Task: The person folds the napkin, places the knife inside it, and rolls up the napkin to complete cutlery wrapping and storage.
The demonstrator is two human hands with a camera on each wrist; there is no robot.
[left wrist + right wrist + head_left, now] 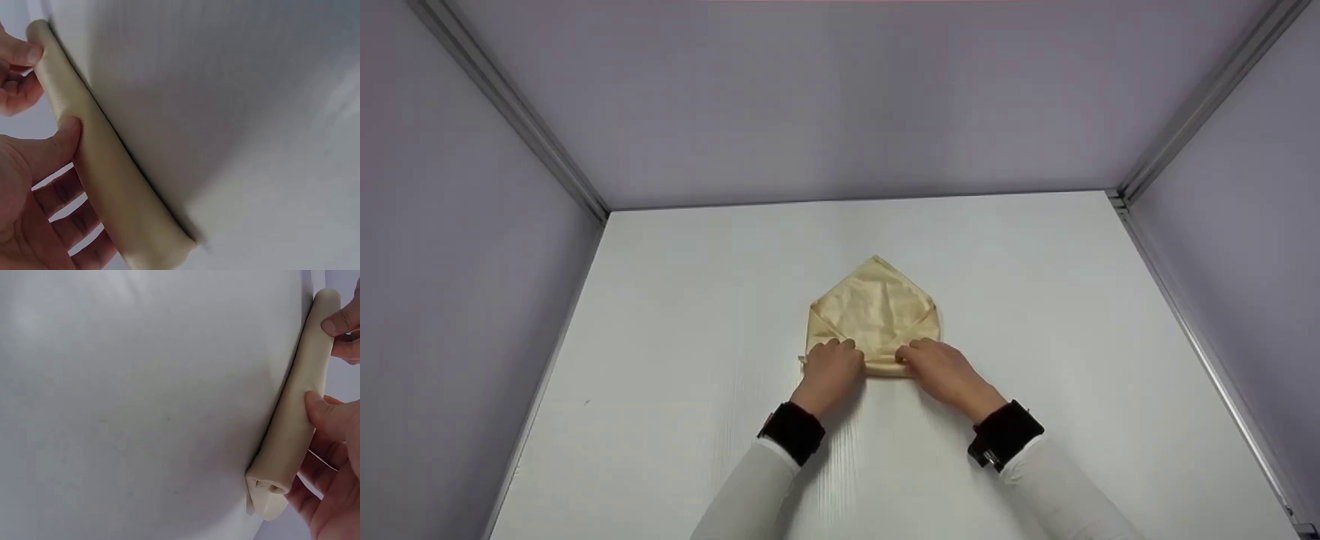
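Left hand (831, 365) and right hand (941, 367) both pinch the rolled near edge of the pale yellow satin cloth napkin (876, 307) on the white tabletop (675, 337), roll running left-right between them, point lying away from both.

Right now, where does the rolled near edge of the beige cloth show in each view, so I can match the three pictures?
Head: the rolled edge lies low centre, between left hand and right hand.
Left wrist: the roll runs diagonally from top left to bottom centre, thumb on it.
Right wrist: the roll stands along the right side, open end at the bottom.
Shared landmark: the white table.
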